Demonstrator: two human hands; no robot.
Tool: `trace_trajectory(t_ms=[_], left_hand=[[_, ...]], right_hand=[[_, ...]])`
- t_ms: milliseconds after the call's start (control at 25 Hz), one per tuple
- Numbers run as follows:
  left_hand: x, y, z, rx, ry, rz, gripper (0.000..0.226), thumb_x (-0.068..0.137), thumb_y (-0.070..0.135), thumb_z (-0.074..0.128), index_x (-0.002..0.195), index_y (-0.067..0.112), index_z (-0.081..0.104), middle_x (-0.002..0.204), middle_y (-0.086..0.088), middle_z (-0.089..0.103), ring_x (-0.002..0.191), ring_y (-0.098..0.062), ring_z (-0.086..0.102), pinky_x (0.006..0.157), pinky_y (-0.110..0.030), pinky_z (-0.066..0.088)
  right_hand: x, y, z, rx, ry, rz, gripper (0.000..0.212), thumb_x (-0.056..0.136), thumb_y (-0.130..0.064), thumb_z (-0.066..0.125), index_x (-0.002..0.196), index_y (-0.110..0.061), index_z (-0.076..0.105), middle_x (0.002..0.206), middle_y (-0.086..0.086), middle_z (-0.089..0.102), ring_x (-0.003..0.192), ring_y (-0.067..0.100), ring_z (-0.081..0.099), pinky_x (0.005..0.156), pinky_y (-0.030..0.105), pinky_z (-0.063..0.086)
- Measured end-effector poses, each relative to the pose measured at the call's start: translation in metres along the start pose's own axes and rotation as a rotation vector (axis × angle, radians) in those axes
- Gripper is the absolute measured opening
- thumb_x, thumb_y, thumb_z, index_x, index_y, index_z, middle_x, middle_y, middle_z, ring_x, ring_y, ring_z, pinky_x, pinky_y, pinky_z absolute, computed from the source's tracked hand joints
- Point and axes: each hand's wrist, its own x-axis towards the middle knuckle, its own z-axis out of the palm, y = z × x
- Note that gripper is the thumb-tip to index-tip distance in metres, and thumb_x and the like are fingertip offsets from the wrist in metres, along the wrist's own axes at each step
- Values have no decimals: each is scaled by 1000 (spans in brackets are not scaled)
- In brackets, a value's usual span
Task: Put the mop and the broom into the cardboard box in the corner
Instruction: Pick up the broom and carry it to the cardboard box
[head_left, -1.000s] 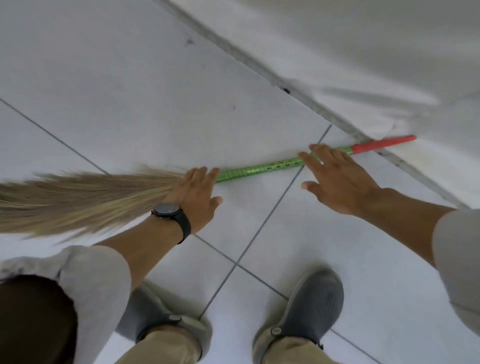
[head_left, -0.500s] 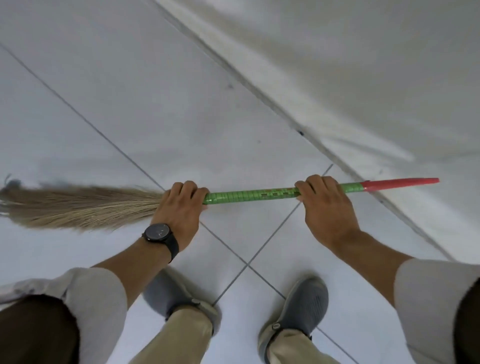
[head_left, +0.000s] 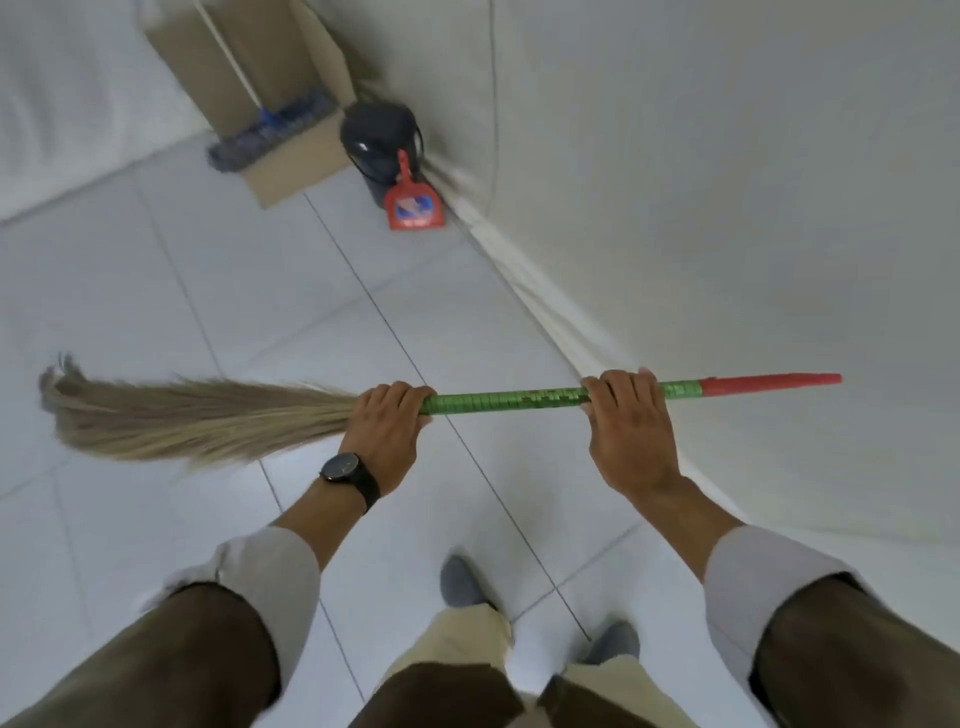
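I hold a grass broom (head_left: 506, 400) level in front of me, above the floor. Its pale bristles fan out to the left, and its green handle ends in a red tip on the right. My left hand (head_left: 387, 431) grips the handle where the bristles begin; my right hand (head_left: 626, 428) grips it near the red end. The cardboard box (head_left: 291, 150) stands in the far corner at the top of the view. A mop (head_left: 270, 127) stands in it, its dark head at the box's open front and its pale pole leaning up to the left.
A dark bucket (head_left: 382, 143) stands right of the box, with a red dustpan (head_left: 413, 202) leaning against it. A white wall (head_left: 727, 208) runs along the right side. White floor tiles (head_left: 234, 291) stretch between me and the corner. My feet show at the bottom.
Both hands closed on the broom and lifted it off the floor. My view rose, bringing the corner with the box, bucket and dustpan into sight.
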Motion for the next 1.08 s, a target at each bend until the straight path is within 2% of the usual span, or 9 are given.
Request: trace_trajectory(t_ms=[120,280,520,640,800,920,1080], left_hand=[[-2,-44,-67,1,84,-57,27,98,26,52,124,22,58,100,4,58,89,-21,50,90,-38,41],[30,-112,-125,15,175,-112,27,98,24,52,124,22,57,101,5,58,90,-21,51,91,-38,41],[151,-252,-178,22,251,-211,27,99,21,53,126,20,58,104,3,60,93,-23,52,92,-38,39],[227,-332,-207,33,259,-262,27,99,21,52,125,21,58,103,4,59,92,-22,51,90,-37,39],[313,-432,-254,26,280,-345,25,98,21,54,123,22,59,100,5,60,89,-21,51,85,-37,39],[370,-515,-281,41,307,-408,24,97,22,56,121,23,59,98,5,59,87,-22,51,83,-37,38],[454,-640,-297,53,309,-460,25,97,22,57,121,21,60,98,3,60,88,-23,52,84,-37,37]], right_hand=[[61,-53,-23,0,99,-99,25,103,-25,54,122,-10,60,109,9,61,104,32,57,118,56,34],[165,-104,-20,13,168,-201,26,105,-26,50,121,-9,61,109,10,62,102,34,58,117,56,34],[377,-170,29,31,216,-291,32,107,-29,43,122,-10,63,111,10,64,105,33,58,116,55,35],[496,-205,64,52,195,-321,34,107,-30,36,119,-11,62,111,11,64,105,34,59,116,55,36],[653,-258,97,69,116,-395,29,103,-31,49,122,-12,61,112,11,64,106,33,60,119,56,35],[768,-310,124,82,85,-461,31,105,-31,40,122,-15,61,110,8,63,107,31,58,120,55,33],[905,-376,189,111,53,-501,23,104,-30,43,118,-17,56,106,5,60,102,29,56,120,54,32]])
